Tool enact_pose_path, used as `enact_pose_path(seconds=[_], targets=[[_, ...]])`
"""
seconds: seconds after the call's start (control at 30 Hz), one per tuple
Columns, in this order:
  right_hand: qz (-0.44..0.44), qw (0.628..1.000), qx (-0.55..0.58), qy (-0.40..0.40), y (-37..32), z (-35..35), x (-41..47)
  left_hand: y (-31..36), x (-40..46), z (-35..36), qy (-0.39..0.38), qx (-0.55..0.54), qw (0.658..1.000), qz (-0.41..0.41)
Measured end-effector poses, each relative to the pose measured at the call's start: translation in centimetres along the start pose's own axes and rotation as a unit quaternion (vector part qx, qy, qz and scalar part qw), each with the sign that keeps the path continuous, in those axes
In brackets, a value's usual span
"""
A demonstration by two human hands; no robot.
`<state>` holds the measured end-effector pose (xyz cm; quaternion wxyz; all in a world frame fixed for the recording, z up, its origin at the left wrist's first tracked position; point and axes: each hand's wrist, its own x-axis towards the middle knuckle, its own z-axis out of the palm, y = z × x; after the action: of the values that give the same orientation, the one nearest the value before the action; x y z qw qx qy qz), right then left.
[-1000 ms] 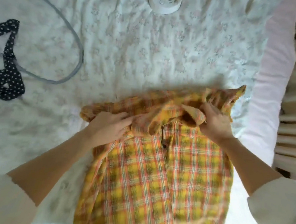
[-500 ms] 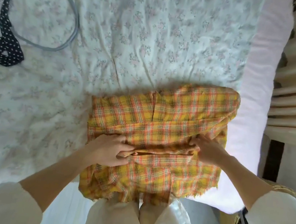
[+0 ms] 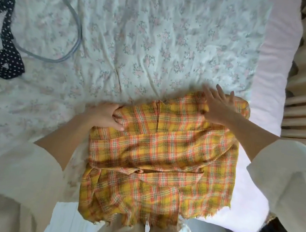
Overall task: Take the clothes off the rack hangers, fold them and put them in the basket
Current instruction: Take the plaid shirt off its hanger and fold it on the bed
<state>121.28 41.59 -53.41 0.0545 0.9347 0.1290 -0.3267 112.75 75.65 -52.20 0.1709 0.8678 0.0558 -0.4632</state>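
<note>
Now, shirt: the yellow-and-orange plaid cotton shirt (image 3: pixel 163 154) is laid half-folded on the white floral bedsheet (image 3: pixel 137 39), frayed hem hung over the near edge.
Left hand: the left hand (image 3: pixel 105 117) is seen at the shirt's far-left corner, fabric pinched under curled fingers.
Right hand: the right hand (image 3: pixel 218 107) is pressed flat on the far-right corner, fingers spread.
Far left: a navy polka-dot garment (image 3: pixel 3 52) is draped over a grey cable (image 3: pixel 72 14), well apart.
</note>
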Motion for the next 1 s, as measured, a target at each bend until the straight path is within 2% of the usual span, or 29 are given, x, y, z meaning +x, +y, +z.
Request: enact_pose_path(seconds=[0.07, 0.13, 0.3, 0.37, 0.5, 0.6, 0.77, 0.9, 1.0], targets=[[-0.001, 1.000, -0.011, -0.018, 0.7, 0.0, 0.5, -0.2, 0.4, -0.6, -0.018, -0.023, 1.000, -0.004], [-0.010, 1.000, -0.022, -0.001, 1.1, -0.1, 0.5, -0.4, 0.5, -1.0, -0.008, -0.012, 1.000, -0.011], [0.055, 0.993, 0.006, 0.105, 1.4, -2.7, -0.1, 1.7, 0.3, -5.1, 0.148, 0.025, 0.989, 0.013], [0.077, 0.984, 0.025, 0.160, 1.6, -4.8, -0.1, 3.1, -0.1, -7.8, 0.244, 0.050, 0.968, 0.016], [0.091, 0.947, 0.059, 0.301, 2.7, -9.0, 0.3, 5.8, -0.3, -12.9, 0.439, 0.087, 0.894, 0.030], [0.106, 0.928, 0.083, 0.348, 2.9, -10.1, -0.2, 6.3, -0.9, -14.0, 0.498, 0.099, 0.860, 0.052], [0.114, 0.926, 0.141, 0.332, 1.9, -5.0, -4.0, 2.6, -2.7, -8.2, 0.456, 0.192, 0.860, 0.125], [0.083, 0.943, 0.169, 0.273, 0.6, 3.0, -9.0, -1.2, -5.9, 0.1, 0.397, 0.205, 0.882, 0.152], [0.072, 0.963, 0.159, 0.203, -0.6, 8.2, -12.7, -3.2, -7.4, 5.4, 0.337, 0.206, 0.909, 0.136]])
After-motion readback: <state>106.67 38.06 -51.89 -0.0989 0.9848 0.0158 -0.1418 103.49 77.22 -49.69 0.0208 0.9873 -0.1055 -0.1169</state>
